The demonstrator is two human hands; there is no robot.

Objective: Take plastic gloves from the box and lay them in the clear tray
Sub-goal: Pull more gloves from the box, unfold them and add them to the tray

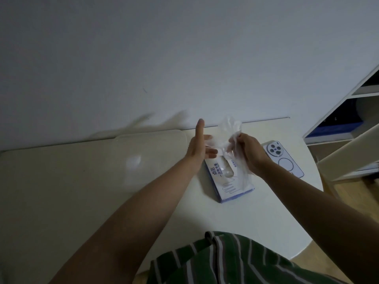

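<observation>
Both hands: R hand (248, 152) pinching glove (229, 130); L hand (196, 148) lying open, fingers touching it.
Risk: thin film prob. clinging, bunching up, missing clear tray (153, 138) at centre-left of frame.

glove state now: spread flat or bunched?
Bunched. The right hand pinches the glove crumpled in mid-air above the box.

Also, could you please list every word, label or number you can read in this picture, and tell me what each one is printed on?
"一次性手套", in blue on top of the glove box, running sideways.
Two larger blue characters beside it on the box: too blurred to read with certainty.
Small print at the box edge under the plastic glove that the right hand pinches: too blurred.
Phone: no text readable.
</observation>
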